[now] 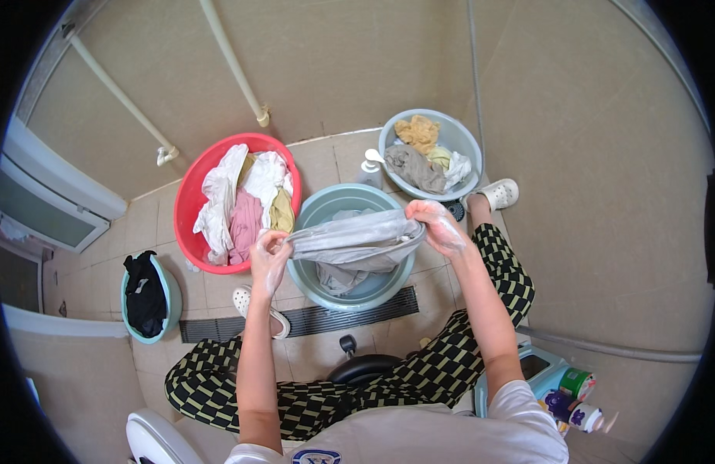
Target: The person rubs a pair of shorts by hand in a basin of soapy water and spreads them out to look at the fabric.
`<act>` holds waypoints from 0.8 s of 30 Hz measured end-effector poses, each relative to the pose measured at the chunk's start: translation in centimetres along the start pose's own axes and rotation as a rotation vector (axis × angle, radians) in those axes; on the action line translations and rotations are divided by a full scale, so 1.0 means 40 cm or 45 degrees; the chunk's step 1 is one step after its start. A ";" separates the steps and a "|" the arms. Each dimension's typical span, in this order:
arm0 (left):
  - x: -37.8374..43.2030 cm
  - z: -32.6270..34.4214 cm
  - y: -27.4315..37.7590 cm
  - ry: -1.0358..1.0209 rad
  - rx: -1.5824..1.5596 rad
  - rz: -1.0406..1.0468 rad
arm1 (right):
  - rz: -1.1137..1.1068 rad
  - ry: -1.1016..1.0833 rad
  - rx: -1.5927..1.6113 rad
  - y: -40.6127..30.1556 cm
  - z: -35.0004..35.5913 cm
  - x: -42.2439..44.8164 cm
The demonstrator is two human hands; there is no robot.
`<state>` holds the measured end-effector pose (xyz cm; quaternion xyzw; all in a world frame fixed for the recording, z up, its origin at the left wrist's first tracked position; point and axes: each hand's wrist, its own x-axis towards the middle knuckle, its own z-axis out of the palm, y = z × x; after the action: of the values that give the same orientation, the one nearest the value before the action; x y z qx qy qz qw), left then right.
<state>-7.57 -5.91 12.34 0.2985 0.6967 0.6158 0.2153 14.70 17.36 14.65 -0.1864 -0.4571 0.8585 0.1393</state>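
A wet light-grey garment [351, 235] is stretched sideways above a blue-green plastic basin [351, 303]. My left hand [270, 258] pinches its left end near the basin's rim. At the opposite end, my right hand [438, 226] grips the cloth, with white suds over the hand and wrist. Suds also show on my left hand. Part of the grey fabric hangs down into the basin, where some water is visible.
A red basin [183, 232] of white, pink and olive clothes stands left. Behind are a pump bottle [370, 169] and a pale-blue basin [476, 148] with laundry. A small bucket [173, 296] holds black clothing. A floor drain grate [357, 316] runs before me; a toilet [154, 438] is lower left.
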 end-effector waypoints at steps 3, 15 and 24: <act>0.009 -0.011 -0.015 0.039 0.242 0.102 | 0.008 0.066 -0.128 -0.009 0.008 0.003; 0.044 -0.021 0.062 -0.205 0.293 0.331 | -0.499 -0.218 -1.795 -0.075 0.110 -0.050; 0.031 -0.020 0.124 -0.528 0.634 0.263 | -0.366 -0.111 -1.192 -0.052 0.042 -0.018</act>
<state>-8.25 -5.32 17.45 0.5299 0.7331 0.3716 0.2092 14.74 16.96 17.40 -0.1280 -0.8204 0.5399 0.1384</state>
